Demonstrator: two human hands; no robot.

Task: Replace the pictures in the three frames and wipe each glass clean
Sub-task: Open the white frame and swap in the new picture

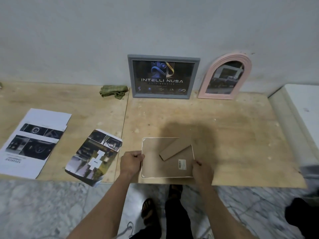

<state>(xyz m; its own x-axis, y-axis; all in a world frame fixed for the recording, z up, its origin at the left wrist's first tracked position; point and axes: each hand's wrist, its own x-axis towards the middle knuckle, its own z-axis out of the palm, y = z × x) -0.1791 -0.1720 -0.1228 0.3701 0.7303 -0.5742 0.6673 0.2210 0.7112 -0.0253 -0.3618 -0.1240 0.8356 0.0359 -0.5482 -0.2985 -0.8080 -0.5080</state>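
Observation:
A white-edged picture frame (155,168) lies face down at the near edge of the plywood table (224,135), its brown cardboard back and folded stand (175,149) up. My left hand (132,163) grips its left edge and my right hand (202,171) grips its lower right corner. A grey frame (164,76) with a dark "INTELLI NUSA" picture leans on the wall. To its right stands a pink arched frame (226,78). A green cloth (114,91) lies crumpled left of the grey frame.
A printed photo sheet with rounded corners (94,156) lies left of my hands, overhanging the table edge. Further left lie white printed pages (32,142). A white ledge (300,118) borders the table on the right. Marble floor and my sandalled feet show below.

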